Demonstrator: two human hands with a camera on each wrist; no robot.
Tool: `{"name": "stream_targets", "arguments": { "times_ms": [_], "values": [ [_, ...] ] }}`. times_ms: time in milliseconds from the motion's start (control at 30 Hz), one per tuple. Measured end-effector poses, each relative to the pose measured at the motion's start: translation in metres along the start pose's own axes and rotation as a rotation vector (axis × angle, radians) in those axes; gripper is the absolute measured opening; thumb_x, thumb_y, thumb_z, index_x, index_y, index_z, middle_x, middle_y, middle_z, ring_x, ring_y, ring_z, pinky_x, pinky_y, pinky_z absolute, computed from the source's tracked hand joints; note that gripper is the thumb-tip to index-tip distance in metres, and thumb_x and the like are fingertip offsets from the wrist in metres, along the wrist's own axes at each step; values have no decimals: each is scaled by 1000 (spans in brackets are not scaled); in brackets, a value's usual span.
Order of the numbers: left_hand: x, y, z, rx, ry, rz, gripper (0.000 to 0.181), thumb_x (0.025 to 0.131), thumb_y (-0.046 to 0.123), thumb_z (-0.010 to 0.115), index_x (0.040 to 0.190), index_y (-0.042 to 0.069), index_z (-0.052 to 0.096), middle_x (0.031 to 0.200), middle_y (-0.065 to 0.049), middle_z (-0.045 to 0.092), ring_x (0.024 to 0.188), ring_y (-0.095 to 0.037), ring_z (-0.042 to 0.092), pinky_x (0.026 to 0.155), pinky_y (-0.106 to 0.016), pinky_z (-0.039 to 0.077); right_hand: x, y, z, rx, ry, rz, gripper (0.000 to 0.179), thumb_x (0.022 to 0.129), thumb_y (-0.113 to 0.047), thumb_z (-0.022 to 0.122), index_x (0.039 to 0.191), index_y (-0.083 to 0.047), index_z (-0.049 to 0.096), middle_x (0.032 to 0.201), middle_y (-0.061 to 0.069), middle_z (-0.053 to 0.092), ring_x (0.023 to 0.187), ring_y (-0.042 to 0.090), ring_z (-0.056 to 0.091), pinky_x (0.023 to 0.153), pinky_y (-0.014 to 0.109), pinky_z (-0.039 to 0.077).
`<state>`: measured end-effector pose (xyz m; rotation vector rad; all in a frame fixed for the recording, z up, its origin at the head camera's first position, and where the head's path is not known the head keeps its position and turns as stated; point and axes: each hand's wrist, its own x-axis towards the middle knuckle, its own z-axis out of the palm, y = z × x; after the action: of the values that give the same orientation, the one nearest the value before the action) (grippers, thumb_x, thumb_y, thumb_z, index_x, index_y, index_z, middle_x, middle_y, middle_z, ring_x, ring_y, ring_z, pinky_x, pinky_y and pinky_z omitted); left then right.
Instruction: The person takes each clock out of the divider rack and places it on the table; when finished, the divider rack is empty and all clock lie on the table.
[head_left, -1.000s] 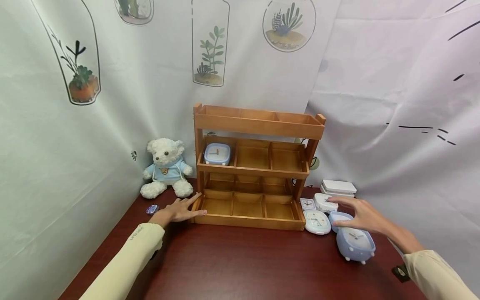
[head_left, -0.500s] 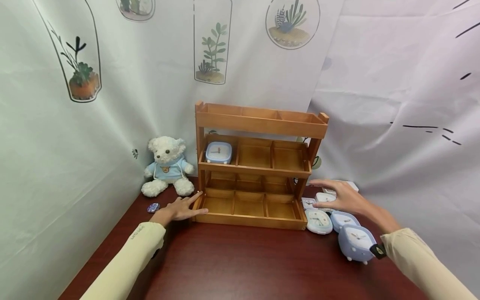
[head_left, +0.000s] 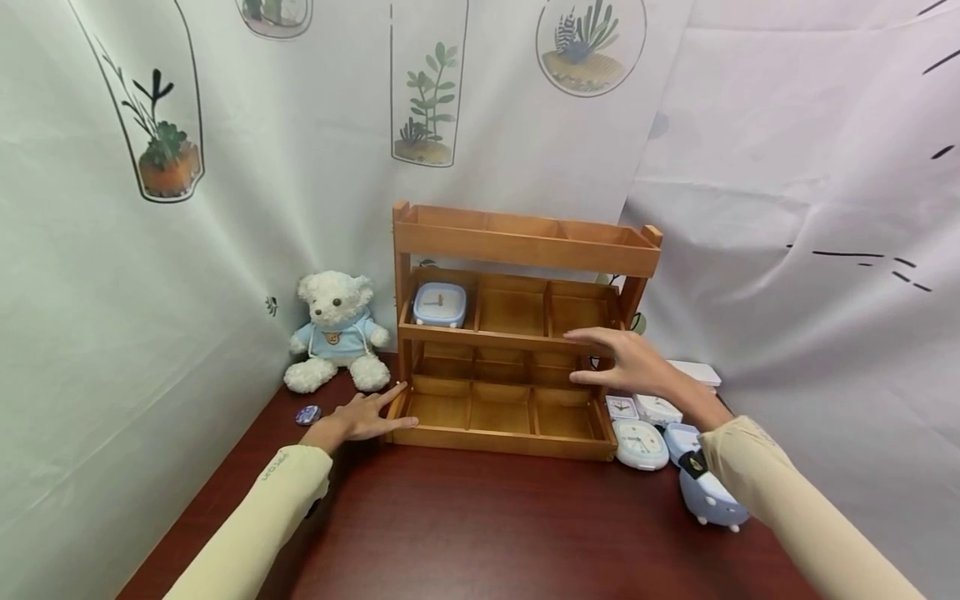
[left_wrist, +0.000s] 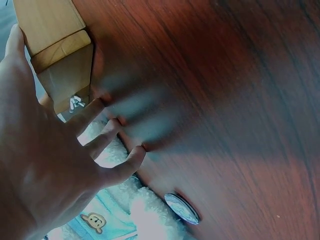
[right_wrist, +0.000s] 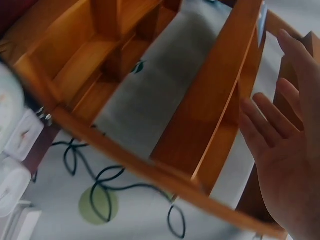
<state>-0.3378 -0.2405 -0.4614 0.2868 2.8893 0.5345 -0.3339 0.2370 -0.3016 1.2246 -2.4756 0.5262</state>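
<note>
A three-tier wooden shelf point(head_left: 525, 244) stands against the back cloth. My left hand point(head_left: 362, 417) touches its lower left corner, fingers spread. In the left wrist view the thumb lies along the wood, and the other fingertips are down at the dark red table point(left_wrist: 240, 100). My right hand point(head_left: 622, 362) holds nothing. It is in front of the middle tier's right end, thumb and fingers apart; the right wrist view shows the palm and straight fingers point(right_wrist: 267, 117). In the middle tier's left compartment sits a blue-rimmed alarm clock point(head_left: 440, 304).
Right of the shelf are a pale round-cornered clock point(head_left: 641, 444), a small square clock point(head_left: 622, 407) and a blue clock point(head_left: 711, 502) partly behind my right sleeve. White boxes point(head_left: 699, 372) lie behind. A teddy bear point(head_left: 333, 329) and a small round purple-blue item point(head_left: 307, 415) are at left.
My right hand has moved left and up, from over the clocks to the front of the shelf's middle tier. The left hand stays at the shelf corner.
</note>
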Motion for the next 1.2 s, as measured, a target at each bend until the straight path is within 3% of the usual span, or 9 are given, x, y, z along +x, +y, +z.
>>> {"name": "stream_targets", "arguments": {
  "times_ms": [167, 400, 600, 933, 1200],
  "values": [
    [0, -3, 2, -4, 30, -4, 101, 88, 85, 51, 167, 29, 24, 162, -24, 39, 145, -58, 30, 98, -80, 34, 28, -8, 10, 29, 34, -25, 61, 87, -29, 87, 140, -9, 65, 138, 8, 67, 128, 30, 63, 102, 52, 51],
    [-1, -5, 2, 9, 42, -4, 102, 86, 87, 50, 167, 29, 25, 160, -24, 42, 144, -57, 34, 96, -75, 40, 61, -18, 23, 59, 74, 1, 59, 88, -29, 86, 140, -10, 65, 131, 13, 69, 117, 31, 67, 97, 51, 53],
    [-1, -7, 1, 4, 45, -9, 101, 86, 86, 51, 167, 30, 25, 160, -23, 42, 144, -55, 35, 98, -74, 40, 88, -24, 35, 53, 103, -8, 60, 88, -30, 86, 139, -7, 65, 133, 14, 68, 121, 31, 64, 100, 50, 51],
    [4, -4, 4, 48, 39, 17, 100, 87, 87, 48, 167, 30, 26, 158, -21, 45, 142, -50, 42, 104, -73, 37, 132, -39, 59, 63, 87, -4, 62, 91, -33, 83, 142, -5, 62, 142, 14, 63, 132, 33, 58, 110, 50, 45],
    [6, -2, 3, 34, 37, 6, 102, 86, 88, 48, 167, 31, 25, 157, -21, 47, 141, -46, 46, 98, -62, 48, 160, -47, 79, 78, 60, 36, 68, 92, -40, 81, 146, -6, 58, 145, 12, 61, 134, 33, 57, 110, 50, 45]
  ]
}}
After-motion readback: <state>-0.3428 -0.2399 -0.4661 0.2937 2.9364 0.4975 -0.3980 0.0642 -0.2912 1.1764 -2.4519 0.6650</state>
